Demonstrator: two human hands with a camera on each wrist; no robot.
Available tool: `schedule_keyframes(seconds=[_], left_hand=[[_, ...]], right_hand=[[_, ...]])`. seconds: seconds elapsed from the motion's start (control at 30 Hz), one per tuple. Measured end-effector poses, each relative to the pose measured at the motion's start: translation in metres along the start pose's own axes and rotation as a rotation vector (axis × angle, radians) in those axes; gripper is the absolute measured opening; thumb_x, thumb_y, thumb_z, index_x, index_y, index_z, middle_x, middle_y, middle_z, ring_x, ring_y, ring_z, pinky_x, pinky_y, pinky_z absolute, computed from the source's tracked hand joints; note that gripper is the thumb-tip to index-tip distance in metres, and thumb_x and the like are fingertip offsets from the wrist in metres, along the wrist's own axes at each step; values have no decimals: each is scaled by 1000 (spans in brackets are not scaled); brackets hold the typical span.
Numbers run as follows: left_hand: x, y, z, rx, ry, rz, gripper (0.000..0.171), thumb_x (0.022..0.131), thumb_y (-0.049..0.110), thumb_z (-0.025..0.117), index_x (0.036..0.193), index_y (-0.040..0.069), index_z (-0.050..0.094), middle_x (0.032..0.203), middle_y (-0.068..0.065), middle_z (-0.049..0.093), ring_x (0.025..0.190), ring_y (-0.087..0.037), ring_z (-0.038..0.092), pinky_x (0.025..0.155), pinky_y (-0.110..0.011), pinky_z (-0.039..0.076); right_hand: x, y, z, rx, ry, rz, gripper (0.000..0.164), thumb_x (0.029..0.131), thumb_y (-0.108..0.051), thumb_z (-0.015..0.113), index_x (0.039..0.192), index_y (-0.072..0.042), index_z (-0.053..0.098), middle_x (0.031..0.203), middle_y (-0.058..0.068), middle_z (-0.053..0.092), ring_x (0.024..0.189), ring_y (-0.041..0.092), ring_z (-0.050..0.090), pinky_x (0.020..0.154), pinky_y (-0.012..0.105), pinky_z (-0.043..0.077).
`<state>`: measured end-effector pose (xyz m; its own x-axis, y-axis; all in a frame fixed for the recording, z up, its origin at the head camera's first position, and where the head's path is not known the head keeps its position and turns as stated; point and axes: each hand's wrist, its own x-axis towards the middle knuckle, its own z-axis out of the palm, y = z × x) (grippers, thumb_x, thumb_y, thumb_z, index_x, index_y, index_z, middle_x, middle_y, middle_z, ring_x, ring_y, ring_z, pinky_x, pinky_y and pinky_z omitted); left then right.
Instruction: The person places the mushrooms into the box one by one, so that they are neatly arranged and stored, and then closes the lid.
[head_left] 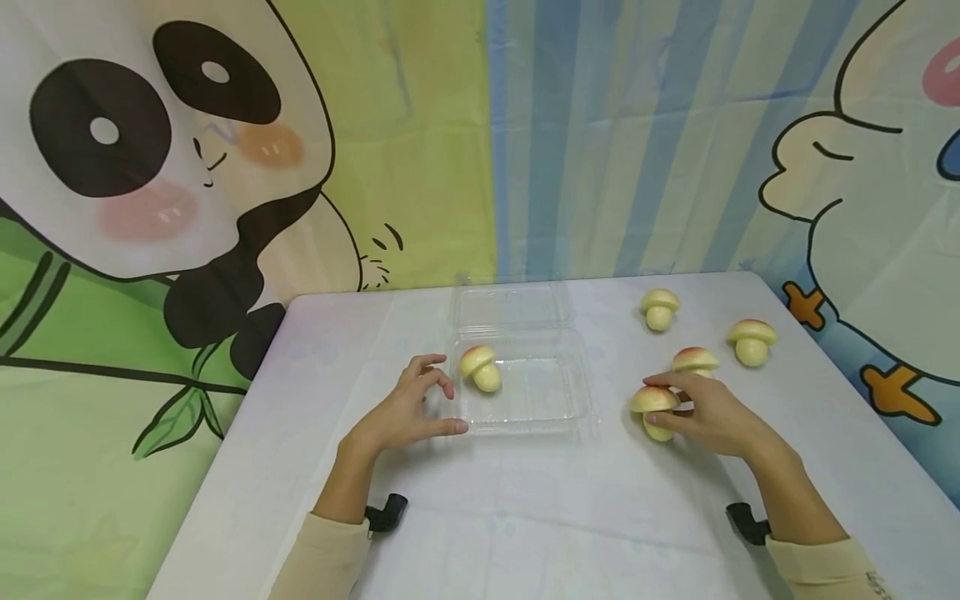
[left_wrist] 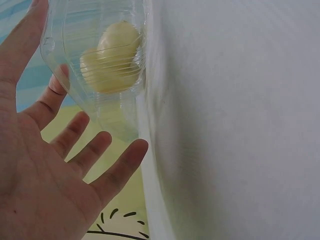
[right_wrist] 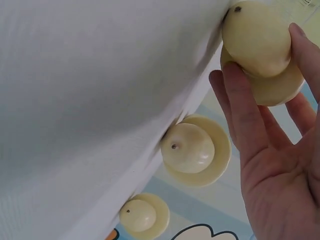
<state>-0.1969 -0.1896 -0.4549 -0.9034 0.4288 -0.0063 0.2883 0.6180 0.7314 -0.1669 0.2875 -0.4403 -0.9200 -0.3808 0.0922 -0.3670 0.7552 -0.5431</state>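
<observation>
A clear plastic clamshell box (head_left: 543,387) lies on the table with its lid folded back. One toy mushroom (head_left: 486,375), pale yellow with a reddish cap, rests in the box's left part. At the left edge of the box is my left hand (head_left: 405,412), fingers spread and loosely bent, thumb by the front corner. In the left wrist view the palm (left_wrist: 45,185) holds nothing. My right hand (head_left: 716,421) holds another mushroom (head_left: 654,402) right of the box, thumb and fingers on either side. The right wrist view shows this mushroom (right_wrist: 257,40) between the fingertips.
Just behind the right hand stands a mushroom (head_left: 695,358), partly hidden by it. Farther back are a mushroom (head_left: 660,310) and, near the table's right edge, another mushroom (head_left: 752,343). A white cloth covers the table (head_left: 480,517); a cartoon curtain (head_left: 420,167) hangs behind.
</observation>
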Motion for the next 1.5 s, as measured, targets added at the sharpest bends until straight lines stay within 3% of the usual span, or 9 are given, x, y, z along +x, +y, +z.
schedule_keyframes(seconds=[0.07, 0.23, 0.47, 0.63, 0.9, 1.03, 1.2, 1.5], left_hand=[[0, 0, 0, -2, 0, -1, 57, 75, 54, 89, 108, 16, 60, 164, 3, 23, 148, -32, 30, 109, -57, 40], [1, 0, 0, -3, -4, 7, 58, 75, 55, 88, 108, 17, 60, 164, 3, 23, 148, -32, 30, 109, -57, 41], [2, -2, 0, 9, 3, 28, 57, 76, 55, 88, 109, 17, 60, 164, 0, 23, 148, -31, 30, 109, -58, 40], [1, -2, 0, 4, 1, 21, 58, 76, 56, 88, 109, 17, 60, 164, 2, 22, 148, -30, 29, 109, -58, 40], [0, -1, 1, -4, 5, 23, 58, 75, 55, 89, 108, 17, 60, 163, 1, 24, 148, -31, 28, 109, -59, 40], [0, 0, 1, -6, 10, 29, 58, 75, 54, 89, 109, 17, 60, 163, -1, 24, 148, -32, 28, 109, -58, 40], [-2, 0, 2, -11, 9, 28, 58, 76, 53, 89, 109, 16, 60, 163, -1, 24, 148, -32, 30, 107, -57, 41], [0, -4, 2, -2, 11, 30, 58, 75, 56, 88, 109, 18, 60, 163, 3, 23, 147, -31, 31, 109, -57, 40]], right_hand=[[1, 0, 0, 1, 17, -25, 52, 89, -28, 83, 132, -6, 66, 122, 5, 69, 106, 30, 69, 78, 33, 59], [5, -1, 1, 0, 82, -95, 50, 88, -23, 83, 132, -6, 67, 122, 4, 70, 109, 28, 69, 80, 38, 60], [16, 0, 1, 91, 123, -165, 48, 91, -14, 81, 135, -5, 64, 126, 10, 69, 109, 11, 65, 82, 31, 60], [22, -2, -2, 140, 114, -165, 50, 90, -14, 81, 136, -5, 64, 125, 8, 68, 106, 2, 62, 83, 21, 58], [32, -9, -3, 119, 157, -161, 52, 92, -18, 79, 141, -11, 62, 133, 4, 67, 114, -1, 59, 85, 19, 56], [39, -15, -5, 116, 190, -143, 53, 93, -20, 79, 142, -15, 61, 132, 3, 66, 112, 3, 62, 86, 22, 57], [48, -25, -5, 76, 241, -179, 54, 90, -19, 82, 140, -10, 62, 131, 6, 67, 109, 16, 66, 85, 28, 59], [65, -42, -3, 151, 265, -204, 55, 88, -15, 84, 138, -10, 62, 128, 6, 67, 108, 21, 67, 87, 21, 56]])
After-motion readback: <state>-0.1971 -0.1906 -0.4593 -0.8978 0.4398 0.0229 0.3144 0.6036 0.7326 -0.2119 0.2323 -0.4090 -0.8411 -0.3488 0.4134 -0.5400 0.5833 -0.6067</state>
